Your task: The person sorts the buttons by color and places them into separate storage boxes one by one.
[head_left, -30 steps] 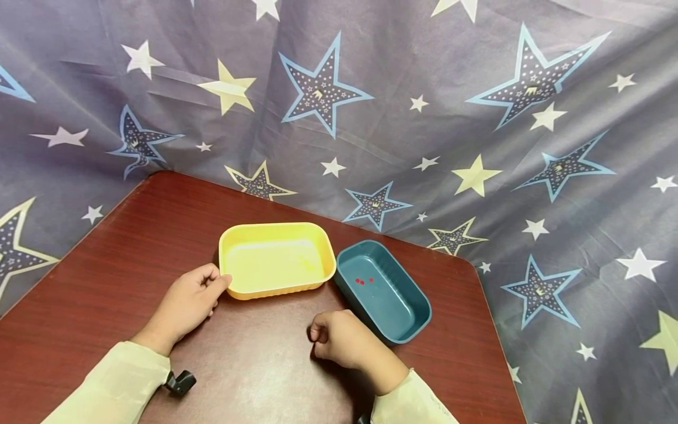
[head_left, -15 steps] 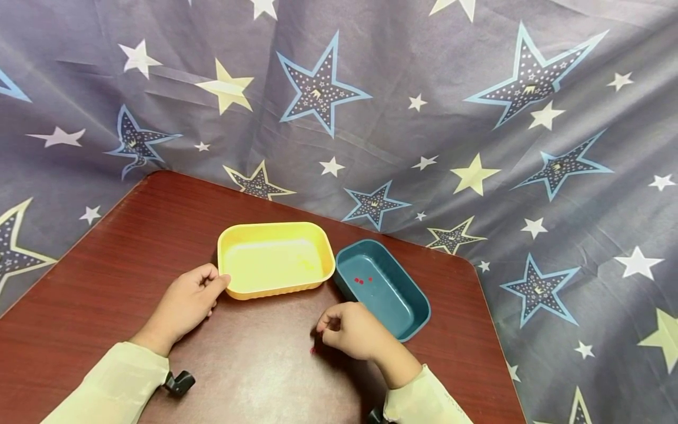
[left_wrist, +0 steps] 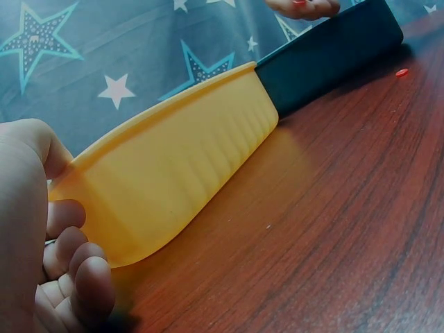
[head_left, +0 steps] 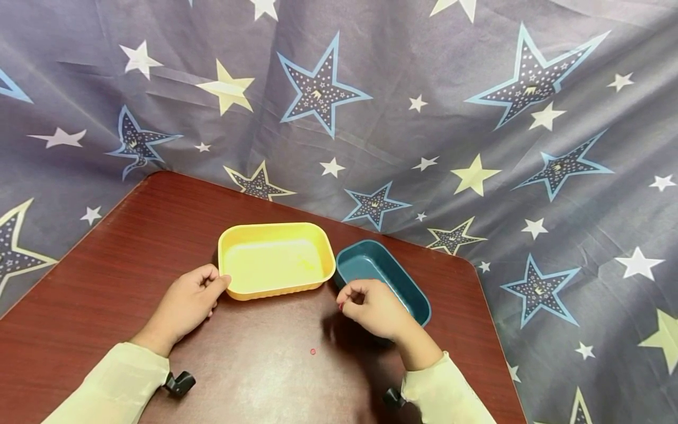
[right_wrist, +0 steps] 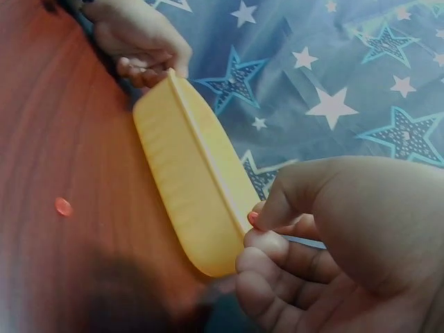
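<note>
My left hand (head_left: 185, 303) grips the near left corner of a yellow plastic tub (head_left: 275, 288), its rim between thumb and finger. My right hand (head_left: 378, 309) is over the near left side of a dark teal tub (head_left: 410, 294), which touches the yellow one. Between the right thumb and finger is a small red button (right_wrist: 253, 219). Another red button (head_left: 313, 351) lies flat on the table in front of the tubs. The right hand hides part of the teal tub's floor.
Both tubs stand on a reddish-brown table (head_left: 132, 247). A grey curtain (head_left: 402, 70) with stars hangs behind it. A black wrist mount (head_left: 180, 383) sits at the left cuff and another at the right.
My right hand has risen from the tabletop and moved right to the teal tub, a red button pinched in it. The button left on the table came into view. The left hand stays put.
</note>
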The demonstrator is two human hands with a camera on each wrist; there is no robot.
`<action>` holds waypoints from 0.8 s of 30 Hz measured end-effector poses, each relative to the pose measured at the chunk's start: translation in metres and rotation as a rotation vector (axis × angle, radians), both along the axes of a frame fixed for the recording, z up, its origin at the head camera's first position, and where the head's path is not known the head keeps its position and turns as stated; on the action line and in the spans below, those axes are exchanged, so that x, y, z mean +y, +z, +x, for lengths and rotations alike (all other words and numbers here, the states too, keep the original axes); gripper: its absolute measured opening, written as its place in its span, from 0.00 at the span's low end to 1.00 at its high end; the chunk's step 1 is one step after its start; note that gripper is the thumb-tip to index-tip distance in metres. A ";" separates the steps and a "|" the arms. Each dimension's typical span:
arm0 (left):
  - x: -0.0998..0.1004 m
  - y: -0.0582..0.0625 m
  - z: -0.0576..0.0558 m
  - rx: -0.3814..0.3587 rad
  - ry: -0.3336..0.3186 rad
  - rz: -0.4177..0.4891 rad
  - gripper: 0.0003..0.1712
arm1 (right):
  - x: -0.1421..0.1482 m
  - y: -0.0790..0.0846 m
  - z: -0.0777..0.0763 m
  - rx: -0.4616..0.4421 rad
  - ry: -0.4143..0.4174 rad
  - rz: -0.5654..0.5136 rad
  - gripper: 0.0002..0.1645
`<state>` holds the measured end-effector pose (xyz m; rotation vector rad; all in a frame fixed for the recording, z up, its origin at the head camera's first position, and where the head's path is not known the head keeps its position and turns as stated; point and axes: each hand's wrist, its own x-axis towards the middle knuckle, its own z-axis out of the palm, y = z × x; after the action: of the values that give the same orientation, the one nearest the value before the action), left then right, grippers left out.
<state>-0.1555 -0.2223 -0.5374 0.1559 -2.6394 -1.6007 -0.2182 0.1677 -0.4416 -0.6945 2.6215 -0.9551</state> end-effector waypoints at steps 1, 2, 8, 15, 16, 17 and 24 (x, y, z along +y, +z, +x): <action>0.000 0.000 0.000 -0.001 0.000 -0.001 0.25 | 0.002 0.002 -0.002 -0.007 -0.007 -0.004 0.06; 0.000 0.000 0.000 -0.003 0.000 0.001 0.25 | 0.003 0.003 -0.004 -0.021 -0.015 -0.014 0.06; 0.000 0.000 0.000 -0.004 -0.005 0.010 0.25 | 0.013 0.008 -0.018 -0.095 -0.057 -0.082 0.05; 0.001 0.000 0.000 0.007 0.001 0.006 0.24 | 0.020 0.009 -0.033 -0.140 -0.096 -0.109 0.07; 0.001 0.000 0.000 0.006 0.002 0.006 0.24 | 0.021 0.009 -0.035 -0.145 -0.103 -0.112 0.07; 0.001 0.000 0.000 0.006 0.003 0.005 0.24 | 0.021 0.009 -0.036 -0.151 -0.108 -0.121 0.08; 0.001 -0.001 0.000 0.002 0.006 0.002 0.26 | 0.027 0.008 -0.048 -0.208 -0.160 -0.158 0.10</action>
<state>-0.1551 -0.2218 -0.5388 0.1623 -2.6332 -1.6003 -0.2659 0.1949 -0.4340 -0.3976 2.4656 -1.2209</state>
